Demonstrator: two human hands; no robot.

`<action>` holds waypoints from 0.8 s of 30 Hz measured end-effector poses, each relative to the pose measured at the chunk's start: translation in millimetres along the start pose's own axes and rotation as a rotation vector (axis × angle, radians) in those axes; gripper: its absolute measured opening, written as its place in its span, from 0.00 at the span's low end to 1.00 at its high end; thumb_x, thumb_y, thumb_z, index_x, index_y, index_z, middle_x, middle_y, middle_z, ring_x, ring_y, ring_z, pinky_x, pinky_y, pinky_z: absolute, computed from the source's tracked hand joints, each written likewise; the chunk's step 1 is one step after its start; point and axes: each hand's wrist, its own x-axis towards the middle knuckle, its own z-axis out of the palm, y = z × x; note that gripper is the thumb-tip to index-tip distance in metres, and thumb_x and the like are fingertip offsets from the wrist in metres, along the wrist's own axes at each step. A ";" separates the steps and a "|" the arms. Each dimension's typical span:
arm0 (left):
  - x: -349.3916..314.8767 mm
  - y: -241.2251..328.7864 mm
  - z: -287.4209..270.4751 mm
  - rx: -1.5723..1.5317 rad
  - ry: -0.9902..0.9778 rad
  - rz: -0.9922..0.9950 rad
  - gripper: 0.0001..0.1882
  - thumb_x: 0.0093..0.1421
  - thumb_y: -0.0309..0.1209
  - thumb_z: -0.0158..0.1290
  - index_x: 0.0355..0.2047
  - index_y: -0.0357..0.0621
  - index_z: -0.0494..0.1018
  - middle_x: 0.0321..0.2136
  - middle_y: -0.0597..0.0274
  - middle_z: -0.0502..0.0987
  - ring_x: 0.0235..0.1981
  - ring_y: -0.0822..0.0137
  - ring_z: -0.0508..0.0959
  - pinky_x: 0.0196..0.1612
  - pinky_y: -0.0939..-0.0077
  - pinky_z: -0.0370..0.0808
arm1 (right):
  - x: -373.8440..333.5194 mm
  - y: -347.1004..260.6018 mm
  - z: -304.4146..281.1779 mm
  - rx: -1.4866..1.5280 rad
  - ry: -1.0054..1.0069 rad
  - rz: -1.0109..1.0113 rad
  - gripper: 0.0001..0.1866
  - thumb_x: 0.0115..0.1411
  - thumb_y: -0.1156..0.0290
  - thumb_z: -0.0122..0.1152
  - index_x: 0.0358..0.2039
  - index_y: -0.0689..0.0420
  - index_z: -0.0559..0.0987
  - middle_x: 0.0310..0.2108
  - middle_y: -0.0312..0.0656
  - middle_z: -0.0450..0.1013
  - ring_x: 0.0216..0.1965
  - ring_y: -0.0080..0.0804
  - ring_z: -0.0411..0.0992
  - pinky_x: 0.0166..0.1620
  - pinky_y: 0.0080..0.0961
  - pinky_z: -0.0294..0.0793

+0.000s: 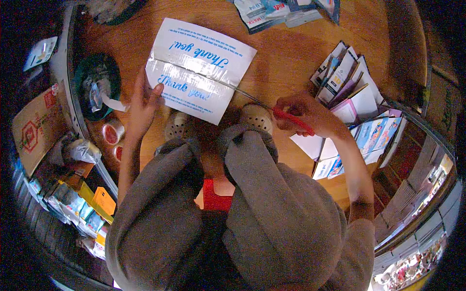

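My left hand (144, 104) grips the left edge of a white cardboard box (194, 72) with blue print, its thumb on the top face. Clear, shiny tape seems to cover the seam between the two flaps. In my right hand (303, 111) is a pair of red-handled scissors (291, 120), its long thin blades pointing up and left. The blade tip meets the right end of the seam; how deep it goes I cannot tell. The box is held over the wooden floor, just beyond my shoes (256, 118).
Several thin printed packs (347, 82) lie fanned out at the right. More blue and white packets (284, 12) are at the far side. Left of me are a dark green bin (87, 77), a roll of tape (113, 132) and a brown carton (36, 128).
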 end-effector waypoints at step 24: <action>3.8 7.7 -7.0 0.143 -0.066 0.052 0.32 0.59 0.29 0.48 0.59 0.36 0.47 0.57 0.48 0.56 0.57 0.64 0.57 0.57 0.74 0.54 | 76.4 34.9 -14.8 -0.401 0.044 -0.511 0.22 0.45 0.67 0.65 0.43 0.54 0.73 0.36 0.40 0.73 0.39 0.28 0.70 0.45 0.23 0.68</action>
